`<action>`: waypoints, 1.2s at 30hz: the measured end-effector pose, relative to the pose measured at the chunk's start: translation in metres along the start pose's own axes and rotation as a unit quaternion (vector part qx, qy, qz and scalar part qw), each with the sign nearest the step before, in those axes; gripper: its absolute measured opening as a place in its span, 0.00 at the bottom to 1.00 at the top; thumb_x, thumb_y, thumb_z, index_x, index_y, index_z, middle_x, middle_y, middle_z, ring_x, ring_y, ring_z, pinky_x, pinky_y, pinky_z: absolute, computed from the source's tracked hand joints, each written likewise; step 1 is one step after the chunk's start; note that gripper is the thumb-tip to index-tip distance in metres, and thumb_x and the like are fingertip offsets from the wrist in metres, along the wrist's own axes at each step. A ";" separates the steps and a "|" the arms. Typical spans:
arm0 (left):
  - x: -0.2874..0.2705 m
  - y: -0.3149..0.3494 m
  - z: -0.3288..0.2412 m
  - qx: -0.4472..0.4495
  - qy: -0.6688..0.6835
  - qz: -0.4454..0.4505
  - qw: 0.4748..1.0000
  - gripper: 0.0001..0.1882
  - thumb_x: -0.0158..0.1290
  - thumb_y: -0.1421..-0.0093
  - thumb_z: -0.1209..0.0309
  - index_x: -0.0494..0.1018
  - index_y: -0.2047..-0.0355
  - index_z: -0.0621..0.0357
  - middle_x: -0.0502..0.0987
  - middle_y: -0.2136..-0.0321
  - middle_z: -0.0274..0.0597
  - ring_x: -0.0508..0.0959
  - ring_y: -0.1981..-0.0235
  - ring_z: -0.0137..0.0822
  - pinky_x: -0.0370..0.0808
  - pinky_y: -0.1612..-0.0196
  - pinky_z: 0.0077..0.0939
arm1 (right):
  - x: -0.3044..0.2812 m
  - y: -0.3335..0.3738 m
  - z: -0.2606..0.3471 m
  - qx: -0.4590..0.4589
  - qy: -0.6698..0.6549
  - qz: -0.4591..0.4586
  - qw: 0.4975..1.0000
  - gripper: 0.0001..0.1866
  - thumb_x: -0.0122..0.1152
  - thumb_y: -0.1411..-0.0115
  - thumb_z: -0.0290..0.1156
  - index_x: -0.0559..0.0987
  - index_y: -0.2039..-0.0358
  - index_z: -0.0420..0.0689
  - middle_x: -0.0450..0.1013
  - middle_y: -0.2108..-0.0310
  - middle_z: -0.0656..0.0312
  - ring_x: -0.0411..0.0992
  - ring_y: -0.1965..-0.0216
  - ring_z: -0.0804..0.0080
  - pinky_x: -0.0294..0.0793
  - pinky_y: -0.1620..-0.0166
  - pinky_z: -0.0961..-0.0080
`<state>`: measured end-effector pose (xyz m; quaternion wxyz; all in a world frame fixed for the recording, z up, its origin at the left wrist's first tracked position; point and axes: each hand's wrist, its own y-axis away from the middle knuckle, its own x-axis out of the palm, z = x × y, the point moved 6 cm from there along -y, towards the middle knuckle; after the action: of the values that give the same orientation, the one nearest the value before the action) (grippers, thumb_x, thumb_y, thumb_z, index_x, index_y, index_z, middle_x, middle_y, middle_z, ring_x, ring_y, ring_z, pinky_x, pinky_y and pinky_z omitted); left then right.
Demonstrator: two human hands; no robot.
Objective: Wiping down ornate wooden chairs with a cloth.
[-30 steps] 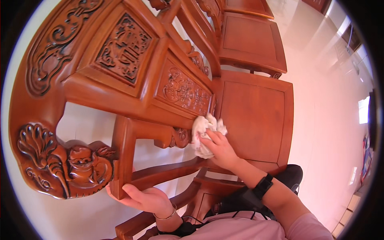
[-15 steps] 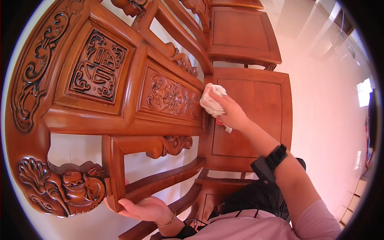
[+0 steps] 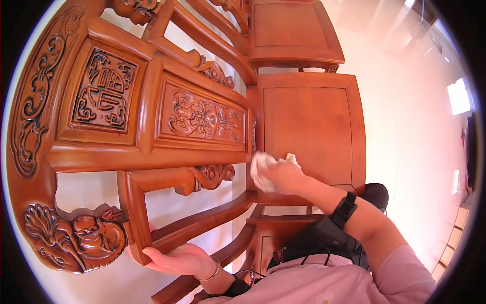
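Note:
A reddish-brown carved wooden chair (image 3: 202,156) fills the left and middle of the view, its backrest panels carved in relief. My right hand (image 3: 286,177) grips a crumpled white cloth (image 3: 262,169) at the back edge of the wooden seat (image 3: 309,131), beside the foot of the backrest; the cloth is smeared by motion. At the lower left, my left hand (image 3: 177,259) is wrapped round the end of the chair's armrest (image 3: 143,243), thumb on the near side and the other fingers mostly hidden behind the wood.
Another matching chair seat (image 3: 291,28) stands beyond this one. Close to my body is another wooden armrest (image 3: 223,261). A pale glossy floor (image 3: 405,131) spreads to the right, and a white wall (image 3: 167,210) shows through the chair's gaps.
My right hand has moved with the cloth toward me along the seat's back edge, away from the carved panel's foot. The left hand keeps its hold on the armrest. The view has shifted slightly.

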<state>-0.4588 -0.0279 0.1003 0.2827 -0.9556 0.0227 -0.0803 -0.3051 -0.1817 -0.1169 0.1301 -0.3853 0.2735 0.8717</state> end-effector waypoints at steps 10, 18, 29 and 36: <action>0.000 -0.005 0.001 0.018 -0.043 0.034 0.998 0.21 0.40 0.37 0.63 0.60 0.50 0.66 0.68 0.58 0.51 0.68 0.58 0.41 0.63 0.51 0.37 | 0.024 -0.009 0.044 -0.021 0.020 -0.140 0.990 0.37 0.59 0.51 0.28 0.59 0.39 0.56 0.62 0.45 0.63 0.64 0.50 0.61 0.66 0.52 0.63; 0.003 0.000 0.004 0.014 -0.023 0.004 1.000 0.18 0.41 0.38 0.64 0.65 0.54 0.66 0.70 0.64 0.47 0.68 0.61 0.38 0.61 0.52 0.33 | 0.076 -0.018 -0.005 -0.075 0.147 -0.094 0.982 0.31 0.56 0.50 0.31 0.66 0.43 0.59 0.60 0.43 0.70 0.63 0.52 0.67 0.65 0.51 0.66; -0.002 0.002 0.001 0.018 -0.059 0.006 0.998 0.20 0.40 0.37 0.61 0.66 0.54 0.67 0.70 0.63 0.46 0.69 0.60 0.37 0.63 0.51 0.32 | -0.021 -0.061 -0.107 0.106 0.132 -0.176 0.970 0.35 0.58 0.52 0.31 0.62 0.41 0.57 0.52 0.37 0.65 0.65 0.51 0.58 0.71 0.54 0.64; -0.001 0.003 0.001 0.023 -0.035 -0.031 0.999 0.21 0.42 0.37 0.60 0.67 0.55 0.67 0.71 0.63 0.47 0.69 0.60 0.36 0.65 0.52 0.31 | -0.016 -0.101 -0.082 0.075 0.138 -0.133 0.979 0.30 0.56 0.51 0.32 0.66 0.44 0.47 0.50 0.36 0.60 0.62 0.48 0.55 0.70 0.54 0.65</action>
<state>-0.4593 -0.0294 0.0975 0.3028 -0.9512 -0.0192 -0.0559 -0.2011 -0.1473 -0.1889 0.2342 -0.5241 0.2997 0.7621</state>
